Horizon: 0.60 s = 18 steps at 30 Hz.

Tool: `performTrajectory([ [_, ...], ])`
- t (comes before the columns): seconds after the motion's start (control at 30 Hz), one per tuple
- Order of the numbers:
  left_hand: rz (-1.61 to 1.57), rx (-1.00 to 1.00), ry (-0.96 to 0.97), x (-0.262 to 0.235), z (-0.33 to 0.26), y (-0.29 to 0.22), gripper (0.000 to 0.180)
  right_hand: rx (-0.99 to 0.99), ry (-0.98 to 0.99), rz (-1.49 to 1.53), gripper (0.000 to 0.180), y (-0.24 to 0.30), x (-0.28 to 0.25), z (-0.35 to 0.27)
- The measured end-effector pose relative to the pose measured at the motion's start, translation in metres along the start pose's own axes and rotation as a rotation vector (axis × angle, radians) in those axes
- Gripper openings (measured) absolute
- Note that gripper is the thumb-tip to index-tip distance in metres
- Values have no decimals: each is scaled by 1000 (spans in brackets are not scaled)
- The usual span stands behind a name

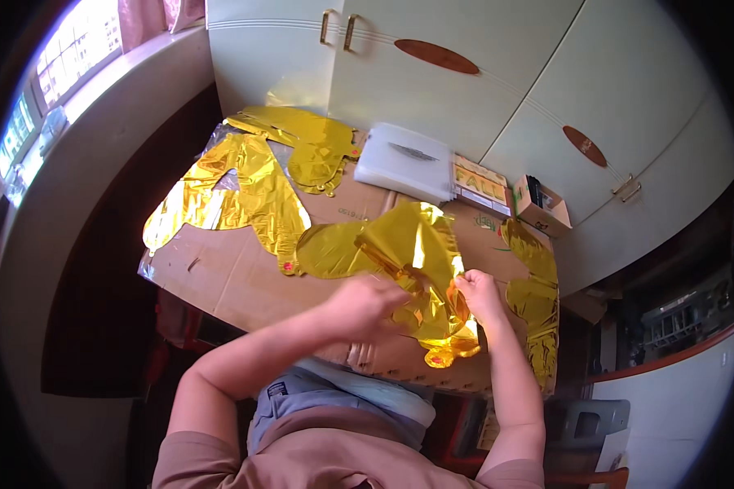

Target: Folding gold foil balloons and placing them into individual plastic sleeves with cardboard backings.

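Note:
A flat, crumpled gold foil balloon [436, 244] lies at the middle of the cardboard-covered table, partly lifted and folded. My right hand [479, 295] pinches its right edge between thumb and fingers. My left hand [365, 310] is over the balloon's near left part, smeared by motion, so its grip does not show. The balloon's near end has a small tab with a red mark [438, 359]. To the left lies a flat A-shaped gold foil balloon [257, 191]. Another gold foil balloon [310, 138] is behind it, and more gold foil [537, 306] lies along the right edge.
Flattened cardboard [220, 281] covers the table. A white translucent plastic case [404, 159], a box with yellow packs [481, 183] and a small open carton [541, 208] stand at the back, against pale cabinets [465, 90]. A grey stool [591, 424] is at lower right.

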<state>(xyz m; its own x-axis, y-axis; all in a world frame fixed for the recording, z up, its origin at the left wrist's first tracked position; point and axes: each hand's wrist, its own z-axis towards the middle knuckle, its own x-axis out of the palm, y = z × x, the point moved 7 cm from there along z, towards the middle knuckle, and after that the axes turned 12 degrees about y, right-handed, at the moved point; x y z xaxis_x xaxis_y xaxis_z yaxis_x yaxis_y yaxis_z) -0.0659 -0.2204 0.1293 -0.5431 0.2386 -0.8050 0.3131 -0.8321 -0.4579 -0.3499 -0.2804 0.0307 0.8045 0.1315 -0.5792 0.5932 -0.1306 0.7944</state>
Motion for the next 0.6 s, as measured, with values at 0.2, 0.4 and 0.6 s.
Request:
performTrajectory([
  [0.2,440,-322,158,4,-58,78,38,59,-233,-409,19,14,-19,-15],
  [0.4,374,-459,250,7,-77,43,35,-351,-351,-859,40,28,-2,-28],
  [0.6,208,-485,-77,-74,-58,100,29,-413,-219,-914,34,38,-3,-14],
])
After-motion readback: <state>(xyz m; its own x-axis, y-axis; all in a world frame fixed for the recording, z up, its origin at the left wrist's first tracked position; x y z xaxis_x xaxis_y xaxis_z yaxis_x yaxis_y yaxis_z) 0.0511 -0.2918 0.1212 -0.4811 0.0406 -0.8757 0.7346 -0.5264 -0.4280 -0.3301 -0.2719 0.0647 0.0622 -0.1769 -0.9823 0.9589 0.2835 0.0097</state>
